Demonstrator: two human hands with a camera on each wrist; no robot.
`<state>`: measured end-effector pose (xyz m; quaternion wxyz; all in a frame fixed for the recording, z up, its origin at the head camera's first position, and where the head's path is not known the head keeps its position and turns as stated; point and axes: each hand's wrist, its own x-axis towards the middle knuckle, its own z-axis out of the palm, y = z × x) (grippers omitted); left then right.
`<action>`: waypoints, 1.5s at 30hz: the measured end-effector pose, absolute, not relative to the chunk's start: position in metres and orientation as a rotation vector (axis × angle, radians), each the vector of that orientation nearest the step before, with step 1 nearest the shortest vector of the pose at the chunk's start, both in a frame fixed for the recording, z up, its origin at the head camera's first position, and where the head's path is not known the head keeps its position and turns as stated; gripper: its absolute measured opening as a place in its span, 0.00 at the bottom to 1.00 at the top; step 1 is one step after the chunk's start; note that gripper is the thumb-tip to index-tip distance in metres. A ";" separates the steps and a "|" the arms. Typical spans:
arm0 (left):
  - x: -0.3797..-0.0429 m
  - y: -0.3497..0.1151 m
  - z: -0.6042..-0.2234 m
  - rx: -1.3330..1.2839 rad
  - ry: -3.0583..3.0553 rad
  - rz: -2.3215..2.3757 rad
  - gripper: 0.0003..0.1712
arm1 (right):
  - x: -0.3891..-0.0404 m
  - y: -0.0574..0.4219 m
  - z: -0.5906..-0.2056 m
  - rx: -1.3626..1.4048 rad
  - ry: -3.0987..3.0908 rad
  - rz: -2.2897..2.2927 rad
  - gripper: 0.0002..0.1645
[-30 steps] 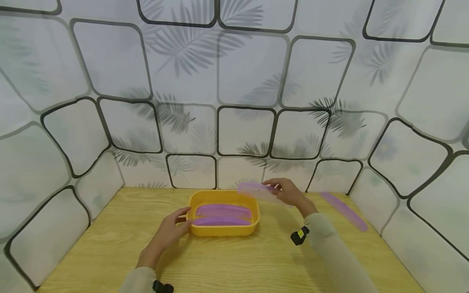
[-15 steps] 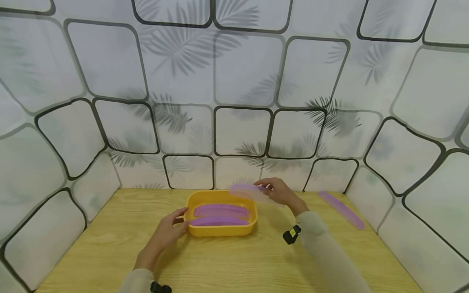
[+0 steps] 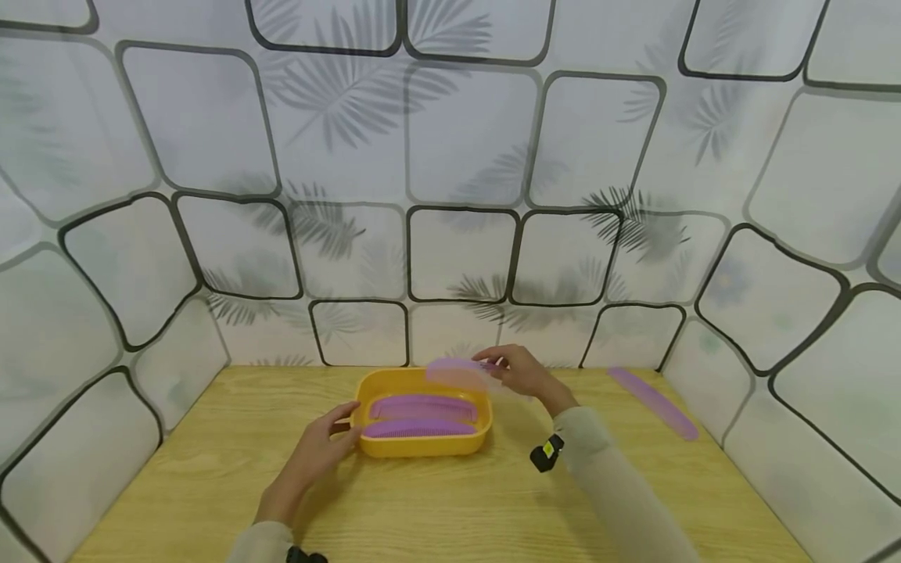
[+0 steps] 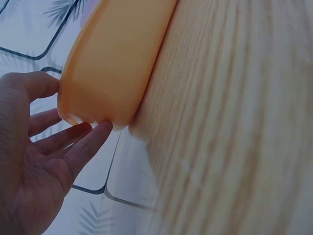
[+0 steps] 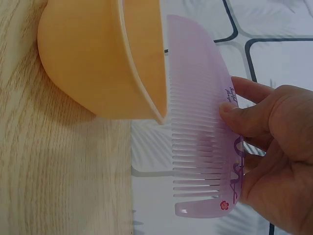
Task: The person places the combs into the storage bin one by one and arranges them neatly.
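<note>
A yellow plastic basin (image 3: 422, 447) stands on the wooden table, with two purple combs inside: a rear comb (image 3: 425, 406) and a front comb (image 3: 418, 428), lying roughly parallel. My left hand (image 3: 324, 447) holds the basin's left end, thumb and fingertips spread against its wall and rim. With my right hand (image 3: 524, 371) I pinch a translucent pale purple comb (image 5: 200, 98) along its spine, thumb on the near face. Its teeth point toward the basin in the right wrist view, and its left end overlaps the basin's back right rim in the head view.
Another purple comb (image 3: 653, 403) lies slantwise on the table (image 3: 436, 516) at the right. Patterned white walls (image 3: 464, 258) enclose the table at the back and on both sides.
My right hand has carried the held comb leftward, so more of it overlaps the basin. My left hand stays at the basin's left end. The view has shifted slightly.
</note>
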<state>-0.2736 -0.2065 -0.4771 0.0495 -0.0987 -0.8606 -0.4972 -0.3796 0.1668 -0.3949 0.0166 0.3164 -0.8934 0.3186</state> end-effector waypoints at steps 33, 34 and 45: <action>-0.270 -0.204 -0.473 -0.283 -2.624 -1.517 0.29 | -0.382 0.130 -0.401 1.095 -2.773 0.929 0.18; -0.270 -0.204 -0.473 -0.284 -2.622 -1.519 0.29 | -0.382 0.129 -0.402 1.099 -2.776 0.925 0.18; -0.271 -0.204 -0.474 -0.282 -2.607 -1.514 0.28 | -0.383 0.115 -0.402 1.138 -2.784 0.890 0.20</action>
